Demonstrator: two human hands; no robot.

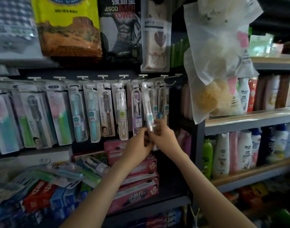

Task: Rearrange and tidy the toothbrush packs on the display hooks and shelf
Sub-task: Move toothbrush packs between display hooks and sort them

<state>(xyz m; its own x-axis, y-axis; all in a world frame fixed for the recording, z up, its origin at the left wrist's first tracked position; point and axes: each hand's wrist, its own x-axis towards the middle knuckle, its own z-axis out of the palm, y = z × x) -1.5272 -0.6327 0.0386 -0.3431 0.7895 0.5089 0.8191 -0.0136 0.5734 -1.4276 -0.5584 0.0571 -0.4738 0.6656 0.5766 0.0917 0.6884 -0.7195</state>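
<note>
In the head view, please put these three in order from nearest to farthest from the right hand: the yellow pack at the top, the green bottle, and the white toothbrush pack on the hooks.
1. The white toothbrush pack: the right hand grips its lower end, below the hooks.
2. The green bottle: on the shelf to the right, slightly lower.
3. The yellow pack: hanging high at the top left.

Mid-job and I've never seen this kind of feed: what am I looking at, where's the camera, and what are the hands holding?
No machine here: these are a person's bare hands, seen from one camera worn on their head, looking forward and down. The left hand and right hand both pinch the lower end of a clear toothbrush pack, which is tilted with its top up at the hooks. Other hanging packs fill the row leftwards. On the shelf below lie loose packs and stacked pink boxes.
</note>
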